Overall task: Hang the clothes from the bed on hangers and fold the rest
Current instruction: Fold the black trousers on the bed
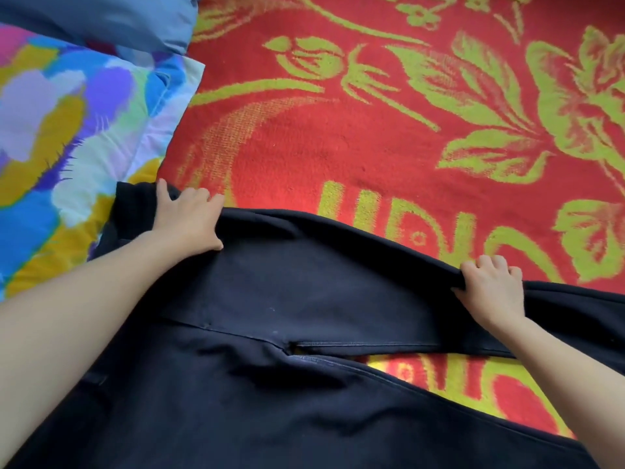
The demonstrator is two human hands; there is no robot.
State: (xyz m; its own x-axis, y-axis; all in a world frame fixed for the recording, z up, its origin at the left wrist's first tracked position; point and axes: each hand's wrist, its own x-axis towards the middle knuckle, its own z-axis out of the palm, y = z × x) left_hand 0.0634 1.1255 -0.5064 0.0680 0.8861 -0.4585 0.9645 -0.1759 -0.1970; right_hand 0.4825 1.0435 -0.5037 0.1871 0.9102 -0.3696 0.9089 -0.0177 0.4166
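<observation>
Dark navy trousers [270,299] lie spread across the near half of the bed, waist end to the left and two legs running off to the right with a gap between them. My left hand [189,218] grips the far edge of the trousers near the waistband, fingers curled over the cloth. My right hand [487,286] grips the far edge of the upper leg, fingers hooked over its fold and thumb underneath. No hanger is in view.
A red blanket with a yellow-green flower pattern [372,130] covers the bed. A multicoloured pillow [67,113] lies at the left, with a blue-grey cloth [118,18] behind it at the top left corner.
</observation>
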